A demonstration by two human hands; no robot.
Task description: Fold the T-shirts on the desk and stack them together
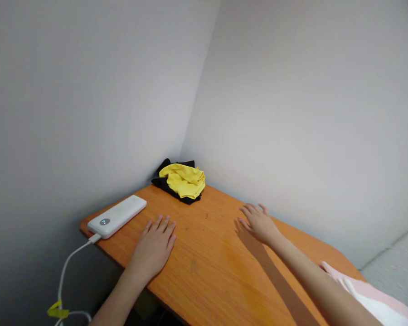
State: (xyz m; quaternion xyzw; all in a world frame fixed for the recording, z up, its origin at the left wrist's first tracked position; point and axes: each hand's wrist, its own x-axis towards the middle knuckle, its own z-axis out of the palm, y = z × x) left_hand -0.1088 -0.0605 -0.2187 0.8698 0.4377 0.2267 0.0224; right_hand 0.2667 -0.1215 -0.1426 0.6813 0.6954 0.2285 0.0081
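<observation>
My left hand lies flat on the orange-brown wooden table near its left edge, fingers slightly apart and holding nothing. Over the table's right side, my right hand is raised a little above the surface, its fingers spread and its shadow falling below it. A folded yellow cloth rests on a black cloth in the far corner, beyond both hands. To the left of my left hand sits a white power bank with a small round display.
A white cable plugs into the power bank and hangs off the table's left edge, with a yellow tie on it. Pink and white fabric lies at the right edge. Grey-white walls meet behind the table.
</observation>
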